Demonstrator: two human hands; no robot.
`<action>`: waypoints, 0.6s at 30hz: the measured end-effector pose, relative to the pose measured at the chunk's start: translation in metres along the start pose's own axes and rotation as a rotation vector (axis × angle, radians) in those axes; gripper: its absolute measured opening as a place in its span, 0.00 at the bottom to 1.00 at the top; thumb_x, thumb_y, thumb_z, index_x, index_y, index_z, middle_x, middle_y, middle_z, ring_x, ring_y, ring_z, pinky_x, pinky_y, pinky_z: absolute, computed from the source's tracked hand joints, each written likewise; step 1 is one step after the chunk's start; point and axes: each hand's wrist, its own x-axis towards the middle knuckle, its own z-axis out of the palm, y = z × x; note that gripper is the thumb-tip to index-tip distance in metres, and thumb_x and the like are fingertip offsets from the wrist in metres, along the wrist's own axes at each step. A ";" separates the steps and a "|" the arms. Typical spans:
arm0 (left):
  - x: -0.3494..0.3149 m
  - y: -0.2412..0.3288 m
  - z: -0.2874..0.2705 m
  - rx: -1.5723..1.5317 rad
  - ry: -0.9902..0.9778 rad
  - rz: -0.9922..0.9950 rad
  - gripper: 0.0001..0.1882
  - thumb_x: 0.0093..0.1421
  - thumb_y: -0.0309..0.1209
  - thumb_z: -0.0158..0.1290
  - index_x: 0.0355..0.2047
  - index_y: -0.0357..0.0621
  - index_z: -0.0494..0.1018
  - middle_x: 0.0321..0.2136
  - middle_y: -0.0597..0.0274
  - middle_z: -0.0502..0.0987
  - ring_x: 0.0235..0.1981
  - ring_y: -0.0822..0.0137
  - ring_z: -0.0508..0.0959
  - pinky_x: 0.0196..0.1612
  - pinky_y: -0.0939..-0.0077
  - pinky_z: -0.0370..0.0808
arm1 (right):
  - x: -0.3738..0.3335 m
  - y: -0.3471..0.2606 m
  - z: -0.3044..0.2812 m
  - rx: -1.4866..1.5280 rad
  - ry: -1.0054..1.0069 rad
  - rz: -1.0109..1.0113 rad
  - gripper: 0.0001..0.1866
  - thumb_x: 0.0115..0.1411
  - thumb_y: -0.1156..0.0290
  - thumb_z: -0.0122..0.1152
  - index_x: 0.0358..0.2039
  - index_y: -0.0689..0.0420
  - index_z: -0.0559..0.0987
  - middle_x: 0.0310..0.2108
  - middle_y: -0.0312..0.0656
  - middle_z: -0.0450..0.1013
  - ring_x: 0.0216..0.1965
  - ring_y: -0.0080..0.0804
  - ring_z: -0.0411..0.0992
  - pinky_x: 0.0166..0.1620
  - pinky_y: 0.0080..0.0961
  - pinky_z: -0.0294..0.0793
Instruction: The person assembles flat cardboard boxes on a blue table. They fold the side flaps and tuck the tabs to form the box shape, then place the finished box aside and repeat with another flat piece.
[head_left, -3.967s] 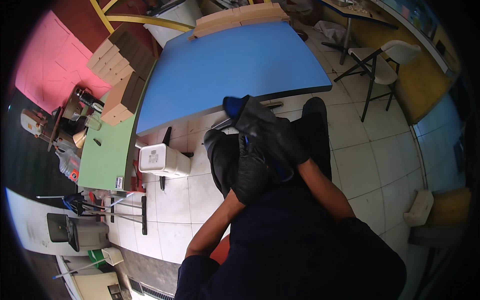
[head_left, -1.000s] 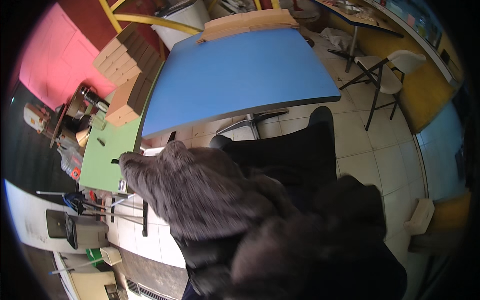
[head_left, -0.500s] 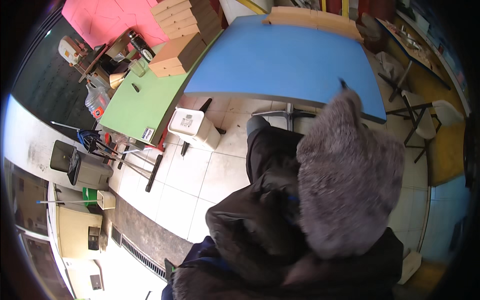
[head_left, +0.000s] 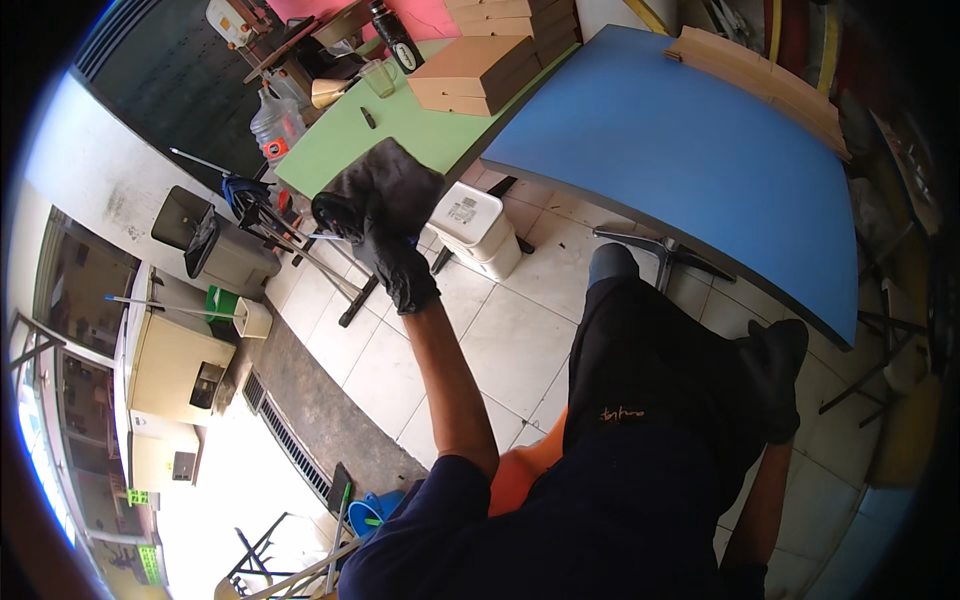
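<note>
My left hand (head_left: 392, 262), in a black glove, is closed on a bunched dark cloth (head_left: 402, 183). It holds the cloth up, and in the view the cloth overlaps the near edge of the green table (head_left: 325, 150). A darker fold of the bundle hangs at the left of that hand. My right hand (head_left: 778, 375), also in a black glove, is at the right beside my thigh. Its fingers reach forward with the thumb side toward the leg, and no object shows in it.
Cardboard boxes (head_left: 470, 75), a black bottle (head_left: 396, 38) and a clear mug (head_left: 377, 79) stand on the green table. A white lidded bucket (head_left: 470, 215) is on the floor below. The blue table (head_left: 680, 130) carries a flat cardboard piece (head_left: 760, 75).
The grey fluffy fabric and dark garment that covered my lap and hands are no longer spread there. Both gloved hands now show, the left one raised with dark cloth. The view has shifted left.
</note>
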 end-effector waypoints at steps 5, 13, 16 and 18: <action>0.082 0.003 -0.015 0.161 0.027 0.288 0.29 0.67 0.35 0.56 0.64 0.33 0.67 0.60 0.47 0.75 0.62 0.57 0.73 0.63 0.64 0.71 | -0.015 0.122 0.026 -0.080 0.062 0.167 0.26 0.61 0.58 0.66 0.55 0.62 0.79 0.54 0.50 0.77 0.53 0.46 0.76 0.59 0.40 0.73; 0.247 -0.033 -0.023 0.332 0.131 0.425 0.26 0.66 0.35 0.55 0.62 0.34 0.71 0.57 0.48 0.77 0.59 0.57 0.76 0.62 0.64 0.72 | -0.013 0.198 0.055 -0.137 0.019 0.357 0.30 0.60 0.51 0.68 0.54 0.61 0.79 0.54 0.51 0.77 0.55 0.49 0.75 0.61 0.44 0.72; 0.296 -0.080 -0.031 0.421 0.145 0.407 0.25 0.66 0.34 0.55 0.60 0.34 0.72 0.56 0.49 0.78 0.58 0.57 0.76 0.62 0.64 0.72 | -0.016 0.213 0.059 -0.135 -0.035 0.425 0.29 0.61 0.53 0.67 0.55 0.61 0.78 0.55 0.51 0.76 0.55 0.49 0.75 0.60 0.44 0.72; 0.317 -0.114 -0.043 0.483 0.153 0.385 0.25 0.66 0.34 0.54 0.60 0.34 0.73 0.56 0.49 0.78 0.57 0.57 0.77 0.62 0.64 0.72 | -0.019 0.223 0.059 -0.133 -0.063 0.469 0.29 0.61 0.54 0.66 0.56 0.61 0.77 0.55 0.51 0.76 0.56 0.49 0.75 0.60 0.44 0.72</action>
